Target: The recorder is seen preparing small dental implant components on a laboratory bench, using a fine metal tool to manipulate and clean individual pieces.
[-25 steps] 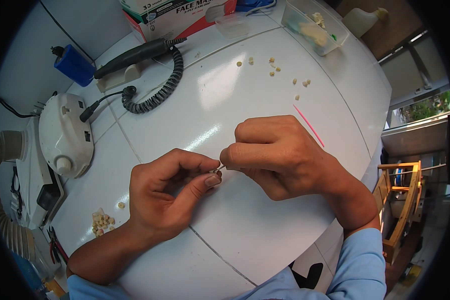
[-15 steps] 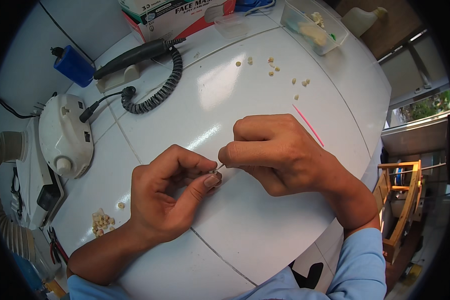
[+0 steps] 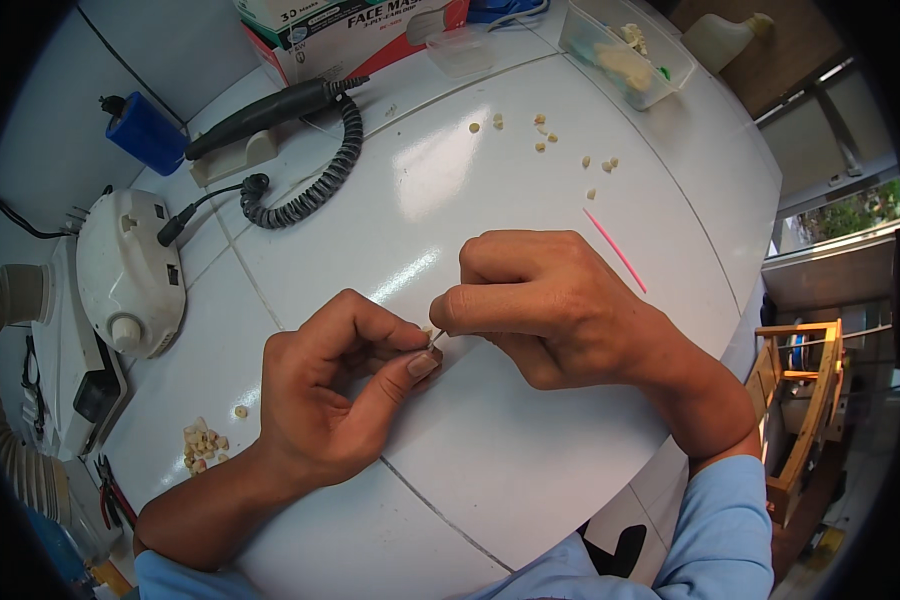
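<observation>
While my left hand has what looks like a small, cream-coloured, tooth-like piece pinched at the thumb and index tips, my right hand sits just to the right of it, fingers curled tight on a thin, silvery, metal-looking tool. That tool slants down and leftward into the left-hand pinch, but the piece is too covered up for me to call its long axis, tbh. Compared with a moment ago, more cream peeks out by my index fingertip, and my left hand's nudged slightly farther from me.
</observation>
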`<state>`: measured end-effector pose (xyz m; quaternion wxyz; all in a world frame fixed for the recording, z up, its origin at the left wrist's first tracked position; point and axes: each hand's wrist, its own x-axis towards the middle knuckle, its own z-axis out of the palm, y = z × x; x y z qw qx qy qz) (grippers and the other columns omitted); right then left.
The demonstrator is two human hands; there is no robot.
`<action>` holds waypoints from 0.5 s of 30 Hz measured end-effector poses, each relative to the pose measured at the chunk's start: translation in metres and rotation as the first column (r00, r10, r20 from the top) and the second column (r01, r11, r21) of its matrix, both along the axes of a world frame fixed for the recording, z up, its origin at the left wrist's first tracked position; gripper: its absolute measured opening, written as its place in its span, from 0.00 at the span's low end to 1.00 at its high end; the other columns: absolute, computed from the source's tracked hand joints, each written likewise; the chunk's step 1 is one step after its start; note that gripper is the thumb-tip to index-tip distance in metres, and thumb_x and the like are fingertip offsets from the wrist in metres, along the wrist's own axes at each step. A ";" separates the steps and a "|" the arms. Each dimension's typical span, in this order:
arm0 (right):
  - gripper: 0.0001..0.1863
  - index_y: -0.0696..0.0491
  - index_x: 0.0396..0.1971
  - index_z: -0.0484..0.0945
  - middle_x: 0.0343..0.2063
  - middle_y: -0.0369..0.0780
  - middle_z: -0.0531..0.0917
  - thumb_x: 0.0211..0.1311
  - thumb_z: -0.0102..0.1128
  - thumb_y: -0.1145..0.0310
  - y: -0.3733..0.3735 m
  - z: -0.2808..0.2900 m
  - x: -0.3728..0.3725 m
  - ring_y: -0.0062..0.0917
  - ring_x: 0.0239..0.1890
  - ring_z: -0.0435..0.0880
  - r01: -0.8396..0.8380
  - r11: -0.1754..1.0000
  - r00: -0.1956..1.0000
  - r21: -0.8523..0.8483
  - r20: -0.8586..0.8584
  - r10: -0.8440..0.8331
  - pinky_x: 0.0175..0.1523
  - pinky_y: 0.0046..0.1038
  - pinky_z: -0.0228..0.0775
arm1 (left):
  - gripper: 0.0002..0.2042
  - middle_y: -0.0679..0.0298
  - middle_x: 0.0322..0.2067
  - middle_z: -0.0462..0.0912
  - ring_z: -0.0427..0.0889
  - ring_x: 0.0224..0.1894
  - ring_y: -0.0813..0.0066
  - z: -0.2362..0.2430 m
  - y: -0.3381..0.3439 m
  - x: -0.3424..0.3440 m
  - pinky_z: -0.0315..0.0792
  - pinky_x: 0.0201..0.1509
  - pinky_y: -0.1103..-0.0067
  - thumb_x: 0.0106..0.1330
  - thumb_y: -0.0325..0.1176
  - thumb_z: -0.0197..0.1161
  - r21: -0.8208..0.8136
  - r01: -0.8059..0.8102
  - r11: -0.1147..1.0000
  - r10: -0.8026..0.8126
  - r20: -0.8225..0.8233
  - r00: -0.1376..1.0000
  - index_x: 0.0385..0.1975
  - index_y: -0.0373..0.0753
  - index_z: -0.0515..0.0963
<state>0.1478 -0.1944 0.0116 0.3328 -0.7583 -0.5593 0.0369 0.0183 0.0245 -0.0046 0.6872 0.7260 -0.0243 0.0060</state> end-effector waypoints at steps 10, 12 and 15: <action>0.17 0.48 0.40 0.83 0.29 0.37 0.76 0.51 0.68 0.82 0.001 -0.002 -0.001 0.36 0.32 0.82 -0.013 1.000 1.000 0.019 -0.013 0.013 0.33 0.40 0.73 | 0.03 0.56 0.38 0.92 0.94 0.44 0.73 -0.002 0.001 0.000 0.88 0.50 0.80 0.75 0.17 0.68 0.009 0.009 1.000 -0.009 0.015 1.000 0.43 0.27 0.81; 0.17 0.48 0.40 0.83 0.29 0.37 0.76 0.50 0.69 0.82 0.001 -0.002 -0.001 0.36 0.33 0.82 0.006 1.000 1.000 0.006 0.000 -0.006 0.33 0.39 0.73 | 0.03 0.56 0.38 0.92 0.94 0.44 0.74 -0.001 0.001 0.000 0.88 0.50 0.80 0.75 0.17 0.68 0.014 0.010 1.000 -0.010 0.009 1.000 0.43 0.27 0.81; 0.18 0.47 0.41 0.83 0.29 0.37 0.76 0.50 0.69 0.82 0.001 -0.004 -0.001 0.36 0.33 0.82 -0.011 1.000 1.000 0.024 -0.004 0.011 0.33 0.39 0.73 | 0.03 0.56 0.38 0.92 0.94 0.43 0.74 -0.001 0.000 0.000 0.88 0.50 0.81 0.75 0.17 0.68 0.009 0.009 1.000 -0.009 0.019 1.000 0.43 0.27 0.81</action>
